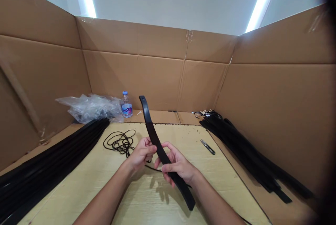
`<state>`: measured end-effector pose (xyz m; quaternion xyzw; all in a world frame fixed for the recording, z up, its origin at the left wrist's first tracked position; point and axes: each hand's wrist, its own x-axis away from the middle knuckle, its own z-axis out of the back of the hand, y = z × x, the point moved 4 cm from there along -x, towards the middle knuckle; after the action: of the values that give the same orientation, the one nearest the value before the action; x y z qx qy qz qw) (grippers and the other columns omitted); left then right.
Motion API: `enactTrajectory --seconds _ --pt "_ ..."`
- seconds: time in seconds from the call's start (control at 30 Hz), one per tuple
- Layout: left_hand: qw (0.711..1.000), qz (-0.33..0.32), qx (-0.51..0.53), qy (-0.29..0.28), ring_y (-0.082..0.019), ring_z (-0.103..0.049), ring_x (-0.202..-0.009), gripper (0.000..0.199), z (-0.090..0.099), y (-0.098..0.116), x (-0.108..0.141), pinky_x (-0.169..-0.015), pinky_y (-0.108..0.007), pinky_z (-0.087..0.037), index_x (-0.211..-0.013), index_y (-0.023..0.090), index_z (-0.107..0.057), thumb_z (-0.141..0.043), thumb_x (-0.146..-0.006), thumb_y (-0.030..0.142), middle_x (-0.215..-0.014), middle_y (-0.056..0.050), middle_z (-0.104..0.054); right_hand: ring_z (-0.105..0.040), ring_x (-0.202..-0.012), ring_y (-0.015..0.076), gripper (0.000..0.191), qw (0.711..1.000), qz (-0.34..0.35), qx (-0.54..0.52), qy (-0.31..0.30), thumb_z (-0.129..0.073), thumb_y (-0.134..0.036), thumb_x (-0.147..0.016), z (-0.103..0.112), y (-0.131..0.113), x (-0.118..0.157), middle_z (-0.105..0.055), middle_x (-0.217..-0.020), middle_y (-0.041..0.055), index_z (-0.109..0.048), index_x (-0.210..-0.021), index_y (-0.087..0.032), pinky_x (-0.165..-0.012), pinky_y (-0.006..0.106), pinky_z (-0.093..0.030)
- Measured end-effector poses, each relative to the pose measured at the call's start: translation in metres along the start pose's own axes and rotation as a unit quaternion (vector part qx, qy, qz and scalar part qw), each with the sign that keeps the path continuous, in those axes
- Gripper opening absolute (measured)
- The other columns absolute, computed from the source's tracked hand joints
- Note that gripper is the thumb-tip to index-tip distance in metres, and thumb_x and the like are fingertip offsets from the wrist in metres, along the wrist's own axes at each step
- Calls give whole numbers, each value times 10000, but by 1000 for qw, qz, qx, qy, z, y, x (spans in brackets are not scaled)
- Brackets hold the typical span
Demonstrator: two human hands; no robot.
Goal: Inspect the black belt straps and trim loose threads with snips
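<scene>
Above table (181,141), L hand (141,154) & R hand (178,164) half-shut on black strap (149,127).

My left hand (141,154) and my right hand (178,165) hold a long black strap (154,141) that bends up. A messy black cord (119,142) lies on the worktop (86,169) near my left hand. Small snips (208,147) lie near the right edge. A pile of black straps (52,162) lies on my left, and another pile of black straps (244,151) lies on my right. A plastic bag (91,107) and a water bottle (126,107) sit by the back edge, at a cardboard wall (131,81).

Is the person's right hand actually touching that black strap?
Touching: the head view shows the right hand with its fingers curled against the black strap.
</scene>
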<state>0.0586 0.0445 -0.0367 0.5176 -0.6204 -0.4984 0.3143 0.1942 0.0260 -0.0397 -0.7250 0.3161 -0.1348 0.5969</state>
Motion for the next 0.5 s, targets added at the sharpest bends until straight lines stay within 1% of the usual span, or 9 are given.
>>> enactTrajectory --seconds 0.03,0.1,0.17,0.23,0.3,0.37,0.4,0.43,0.5 --pt "1000 -5 0 3 21 -168 -349 500 3 1 0 -338 -129 -95 -774 154 -482 -841 -533 405 -477 111 -379 -514 -388 72 614 1000 0 4 -15 -765 -274 -691 -2 0 0 -681 -856 43 -369 -1159 -227 -320 147 -383" --pt "1000 -5 -2 10 23 -135 -355 496 8 1 0 -338 -127 -90 -771 156 -480 -842 -536 400 -465 125 -337 -444 -337 52 537 1000 10 11 -6 -710 -347 -762 0 1 -1 -678 -734 33 -370 -1155 -209 -311 127 -323" --pt "1000 1 -5 15 17 -132 -356 478 12 0 -3 -337 -128 -89 -767 159 -483 -830 -556 410 -453 131 -308 -435 -339 59 465 999 3 -7 33 -632 -448 -815 6 3 -5 -661 -674 27 -403 -1138 -204 -320 133 -301" --pt "999 4 -9 31 11 -127 -355 445 16 -1 -6 -334 -130 -86 -727 167 -465 -813 -588 409 -442 136 -271 -479 -384 81 462 996 -14 -41 76 -589 -491 -831 13 7 -9 -653 -673 28 -431 -1161 -208 -352 150 -319" --pt "998 -4 -11 58 8 -136 -356 445 19 -2 -10 -336 -130 -86 -676 175 -428 -806 -602 398 -443 135 -257 -520 -458 89 483 992 -13 -61 107 -633 -441 -808 20 10 -12 -653 -710 33 -468 -1190 -196 -407 163 -351" --pt "996 -16 -14 81 8 -155 -360 466 19 -2 -12 -346 -127 -91 -642 177 -395 -805 -601 396 -447 132 -257 -536 -525 82 512 990 10 -54 130 -696 -366 -768 25 11 -13 -650 -754 36 -510 -1203 -170 -464 169 -378" --pt "996 -22 -15 88 9 -165 -363 474 19 -2 -13 -353 -126 -94 -634 176 -387 -805 -600 397 -450 130 -258 -528 -534 76 522 989 20 -46 142 -723 -341 -744 27 12 -14 -642 -746 28 -532 -1194 -156 -482 172 -388" --pt "995 -26 -17 92 9 -173 -366 477 18 -2 -14 -359 -124 -96 -631 175 -385 -806 -598 398 -453 129 -261 -518 -534 71 522 987 24 -38 157 -744 -331 -721 28 12 -13 -629 -723 16 -556 -1170 -141 -495 176 -398" --pt "995 -26 -27 88 11 -176 -369 464 15 -3 -13 -367 -126 -98 -644 165 -414 -812 -589 397 -458 129 -264 -500 -518 67 487 982 19 -21 189 -785 -337 -667 29 14 -12 -596 -673 -5 -609 -1062 -113 -498 187 -420"
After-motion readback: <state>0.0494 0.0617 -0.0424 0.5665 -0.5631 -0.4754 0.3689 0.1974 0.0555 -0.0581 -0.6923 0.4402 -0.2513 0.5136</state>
